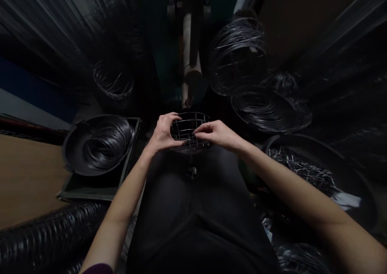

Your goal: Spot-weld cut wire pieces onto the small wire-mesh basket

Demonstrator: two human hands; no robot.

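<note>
Dimness surrounds me: at left, a black basin (pixel 71 155) holds coiled wire (pixel 105 145). At center, the left hand (pixel 163 133) clasps a wire basket (pixel 188 137); the right hand (pixel 217 134) is pinched narrow at its right side, holding what I cannot tell. Farther right, a tub (pixel 352 173) holds wire pieces (pixel 302 168).

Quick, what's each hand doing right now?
Left hand: curled around and holding the wire basket.
Right hand: pinched, over the basket; can't tell what it holds.

Dim light, dark shadows, edges blurred.
</note>
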